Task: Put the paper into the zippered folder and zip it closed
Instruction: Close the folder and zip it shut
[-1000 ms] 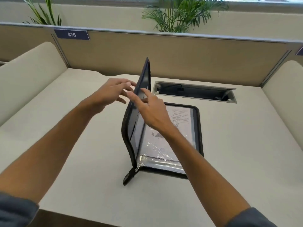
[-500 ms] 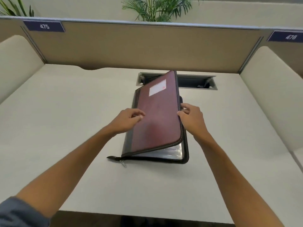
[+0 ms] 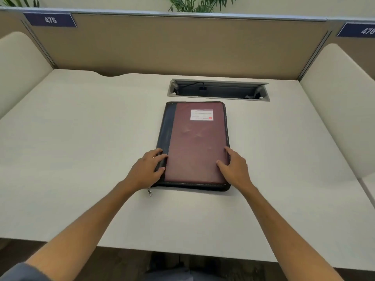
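One zippered folder (image 3: pixel 195 145), a flat rectangular case with a maroon cover, a dark strip down its left side and a black zip edge, lies closed on the pale desk (image 3: pixel 81 149). One white lined label (image 3: pixel 201 115) sits near the cover's far right corner. One metal zip pull (image 3: pixel 150 192) pokes out at the folder's near left corner, lying on the desk (whether the zip is run anywhere along the edge cannot be told). Two hands are in view. No sheet of paper shows.

The folder lies between the hands, its near end flanked by them. The left hand (image 3: pixel 146 171) rests at the near left edge, fingers loosely spread and lying over the dark strip, grasping nothing. The right hand (image 3: pixel 235 169) rests at the near right edge, fingers open and slightly curled, thumb on the cover, holding nothing.

Beyond the folder, one grey cable tray (image 3: pixel 218 89) is set into the desk. Two blue number plates, 475 (image 3: pixel 50 20) and 476 (image 3: pixel 360 30), hang on the tan partition (image 3: pixel 182 47).
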A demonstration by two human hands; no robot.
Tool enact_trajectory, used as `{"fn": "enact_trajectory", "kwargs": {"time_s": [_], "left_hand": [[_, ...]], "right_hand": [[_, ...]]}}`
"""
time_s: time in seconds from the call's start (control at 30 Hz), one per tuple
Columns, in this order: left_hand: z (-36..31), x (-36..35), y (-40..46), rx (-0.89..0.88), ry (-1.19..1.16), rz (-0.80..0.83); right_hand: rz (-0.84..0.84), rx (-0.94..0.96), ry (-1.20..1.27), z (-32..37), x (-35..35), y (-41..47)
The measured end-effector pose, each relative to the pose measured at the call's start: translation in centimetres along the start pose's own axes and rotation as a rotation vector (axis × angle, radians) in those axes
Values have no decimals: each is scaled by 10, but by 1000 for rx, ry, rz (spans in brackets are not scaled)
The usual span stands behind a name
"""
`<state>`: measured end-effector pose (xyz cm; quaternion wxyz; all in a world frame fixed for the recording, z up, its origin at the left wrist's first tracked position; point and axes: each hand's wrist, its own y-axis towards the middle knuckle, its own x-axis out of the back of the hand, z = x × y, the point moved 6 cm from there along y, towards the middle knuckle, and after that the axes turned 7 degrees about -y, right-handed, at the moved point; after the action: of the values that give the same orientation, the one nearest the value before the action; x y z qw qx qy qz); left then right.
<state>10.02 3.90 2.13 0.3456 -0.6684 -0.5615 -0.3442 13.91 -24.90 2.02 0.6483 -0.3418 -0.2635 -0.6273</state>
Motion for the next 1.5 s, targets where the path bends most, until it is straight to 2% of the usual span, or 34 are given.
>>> {"fn": "enact_trajectory", "kwargs": {"time_s": [0.17,0.47,0.57,0.8,1.03,1.3,1.5], "left_hand": [[12,-4,-14,40,-70,-54],[56,7,-49,187,-299,-171],[59,4,-59,200,-387,-188],[59,0,-74,150,-348,-114],[58,1,-80,84,-293,-130],[59,1,-82,114,-375,-151],[63,2,-82,161,-277,-188]], "right_hand": [[39,10,-216,-10,-25,-8],[-172,216,-474,8,-28,-25],[-210,402,-429,39,-41,-43],[-69,628,-280,98,-98,-95],[-13,608,-263,129,-129,-115],[39,478,-361,140,-149,-113],[13,443,-415,135,-143,-112]]}}
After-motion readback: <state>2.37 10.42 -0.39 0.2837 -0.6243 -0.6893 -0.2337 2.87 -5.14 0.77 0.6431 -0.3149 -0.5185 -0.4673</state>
